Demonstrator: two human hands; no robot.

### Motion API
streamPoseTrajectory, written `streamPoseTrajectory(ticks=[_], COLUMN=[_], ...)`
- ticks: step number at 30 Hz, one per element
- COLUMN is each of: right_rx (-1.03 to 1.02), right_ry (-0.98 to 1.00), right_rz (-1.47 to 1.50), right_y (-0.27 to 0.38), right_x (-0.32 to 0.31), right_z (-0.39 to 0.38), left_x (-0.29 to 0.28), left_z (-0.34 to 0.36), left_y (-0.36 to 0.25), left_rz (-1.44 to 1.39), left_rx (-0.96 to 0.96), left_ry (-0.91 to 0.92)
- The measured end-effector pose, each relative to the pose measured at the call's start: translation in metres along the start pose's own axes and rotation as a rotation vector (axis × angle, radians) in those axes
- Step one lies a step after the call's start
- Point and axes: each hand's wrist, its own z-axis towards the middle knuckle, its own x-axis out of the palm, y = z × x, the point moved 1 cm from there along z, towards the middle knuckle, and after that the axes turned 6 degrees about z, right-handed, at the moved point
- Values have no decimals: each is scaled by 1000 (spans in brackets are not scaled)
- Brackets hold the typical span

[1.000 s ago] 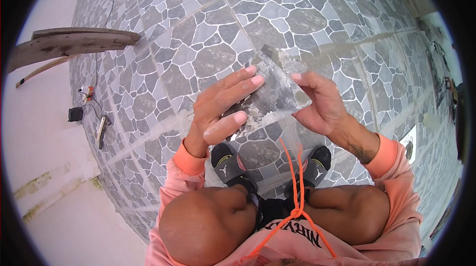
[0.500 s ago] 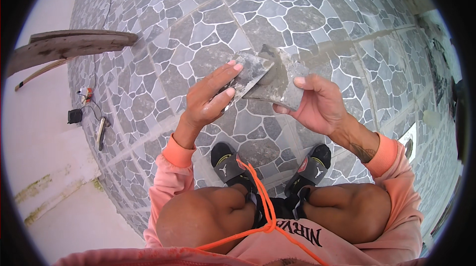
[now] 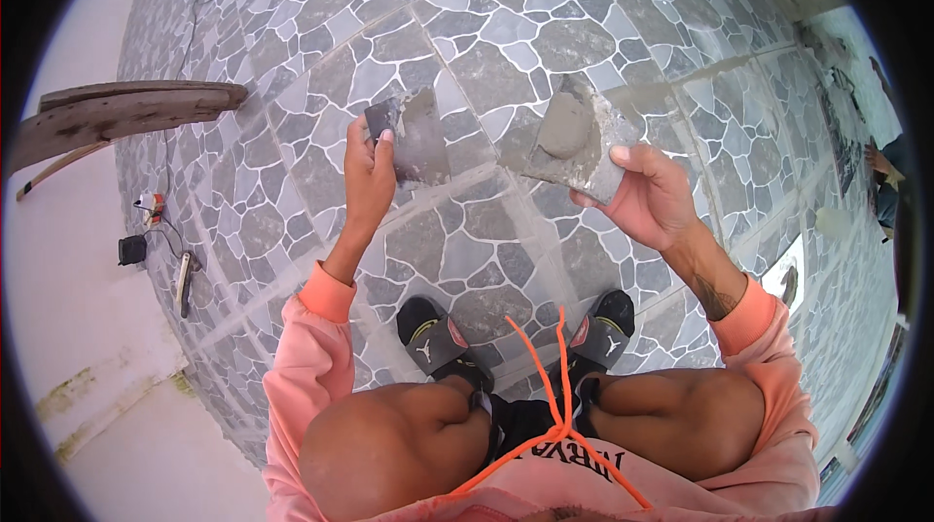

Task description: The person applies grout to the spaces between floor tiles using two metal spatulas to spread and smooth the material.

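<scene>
My left hand [image 3: 370, 170] is closed on a flat scraper [image 3: 424, 138], thumb across its dark edge; grey paste coats its face. Opposite it, my right hand [image 3: 654, 189] grips the lower corner of a thin, crusted grey plate [image 3: 601, 138], with the thumb on top and fingers curled beneath. On that plate sits a rounded lump of wet grey mortar [image 3: 565, 127]. A gap separates the scraper from the plate. Both are held above the stone-patterned tile floor [image 3: 486, 70].
My sandalled feet rest on the tiles below. Toward the left wall are a curved wooden piece [image 3: 136, 108], a black adapter [image 3: 132, 250] with cable, and a box cutter [image 3: 184, 284]. At the far right another person's hand [image 3: 880, 164] shows beside dark smears on the floor.
The scraper has come away from the plate, moving left with my left hand. The mortar now shows as a smooth lump. My right hand still holds the plate, shifted slightly right.
</scene>
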Motion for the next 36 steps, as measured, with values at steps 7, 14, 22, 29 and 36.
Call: streamPoseTrajectory(ticks=[7, 14, 22, 29, 36], right_rx=[7, 0, 162, 147, 131], right_ry=[-166, -325, -428, -393, -401], right_rz=[-98, -8, -148, -86, -57], right_y=[-8, -27, -25, -25, -16], right_x=[-42, -62, -95, -112, -100], right_z=[-22, -36, -67, -68, -60], left_x=[-37, -26, 27, 39, 58], left_z=[135, 282, 306, 323, 325], left_y=[7, 30, 81, 95, 65], left_rz=[56, 570, 737, 784, 982], left_rx=[-389, -53, -183, -208, -191], left_ry=[349, 255, 127, 117, 213])
